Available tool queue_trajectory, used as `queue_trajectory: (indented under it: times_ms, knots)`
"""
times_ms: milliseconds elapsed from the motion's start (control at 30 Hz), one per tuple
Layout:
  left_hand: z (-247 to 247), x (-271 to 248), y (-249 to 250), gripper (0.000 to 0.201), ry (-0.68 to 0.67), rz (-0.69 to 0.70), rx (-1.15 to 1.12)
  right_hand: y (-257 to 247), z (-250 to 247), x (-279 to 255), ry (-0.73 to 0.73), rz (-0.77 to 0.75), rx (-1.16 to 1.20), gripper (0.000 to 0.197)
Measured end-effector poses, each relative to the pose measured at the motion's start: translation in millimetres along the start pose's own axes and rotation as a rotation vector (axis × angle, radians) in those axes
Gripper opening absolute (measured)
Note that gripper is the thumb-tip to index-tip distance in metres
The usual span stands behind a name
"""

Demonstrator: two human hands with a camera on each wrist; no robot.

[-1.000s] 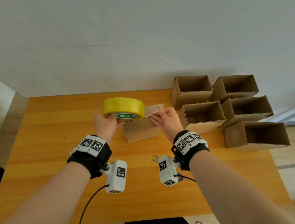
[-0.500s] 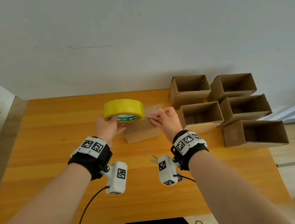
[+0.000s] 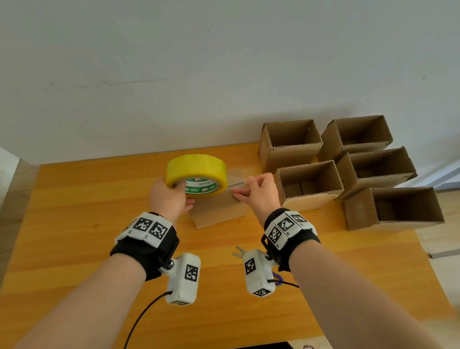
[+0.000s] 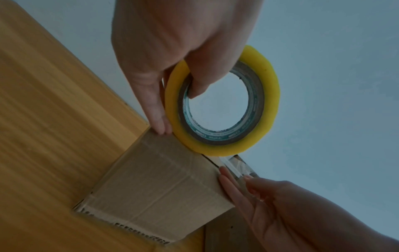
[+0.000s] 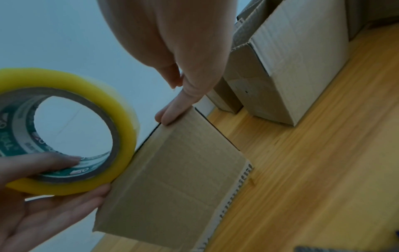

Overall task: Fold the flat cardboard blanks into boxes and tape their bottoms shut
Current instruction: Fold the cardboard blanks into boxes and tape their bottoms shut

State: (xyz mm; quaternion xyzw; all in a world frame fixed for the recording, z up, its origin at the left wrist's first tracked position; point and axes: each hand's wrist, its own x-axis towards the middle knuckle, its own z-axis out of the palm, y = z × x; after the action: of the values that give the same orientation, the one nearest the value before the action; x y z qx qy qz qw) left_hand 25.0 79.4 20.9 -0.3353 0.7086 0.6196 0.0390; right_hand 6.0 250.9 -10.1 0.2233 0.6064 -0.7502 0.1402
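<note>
A cardboard box [image 3: 218, 210] stands bottom-up on the wooden table [image 3: 67, 252]. My left hand [image 3: 168, 199] grips a yellow tape roll [image 3: 196, 175] just above the box, thumb inside the core [image 4: 198, 85]. My right hand [image 3: 257, 191] pinches the free end of the clear tape strip [image 4: 239, 168] at the box's right top edge, with its fingertips [image 5: 170, 114] resting on the box [image 5: 172, 179]. The tape roll [image 5: 71, 129] touches the box's upper left edge. The tape roll [image 4: 222, 105] sits against the box [image 4: 159, 184].
Several folded open boxes [image 3: 308, 182] stand in a cluster at the table's back right, one lying on its side [image 3: 392, 206]. Cables run from both wrist cameras toward the table's front edge. The wall is just behind the table.
The roll and both hands have sunk slightly toward the box; the short tape strip between roll and right hand now lies flatter over the box's top.
</note>
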Motion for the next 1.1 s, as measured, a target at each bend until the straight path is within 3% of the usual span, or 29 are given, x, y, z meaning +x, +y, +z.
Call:
queue_trajectory:
  times_ms: [233,533,667,833,933,1100]
  knots:
    - [8.6,-1.1,4.0,0.028,0.025,0.004,0.090,-6.1,-0.5,1.5,0.036,0.088,0.101,0.007]
    - [10.5,4.8,1.2,0.030,0.057,0.053,0.190,-12.0,-1.2,4.0,0.082,0.163,0.053,0.017]
    - [7.4,10.2,-2.9,0.032,0.083,0.103,0.274,-8.8,-1.2,9.0,0.116,0.163,-0.154,0.012]
    - [5.9,12.9,-5.8,0.032,0.091,0.151,0.316,-1.3,-3.2,13.7,0.156,0.121,-0.552,0.023]
    - [6.0,13.8,-7.1,0.033,0.101,0.158,0.312,-0.1,-4.7,14.5,0.172,0.137,-0.563,0.043]
    - [3.2,17.7,-11.0,0.034,0.097,0.159,0.292,-2.8,-5.4,14.3,0.192,0.205,-0.542,0.033]
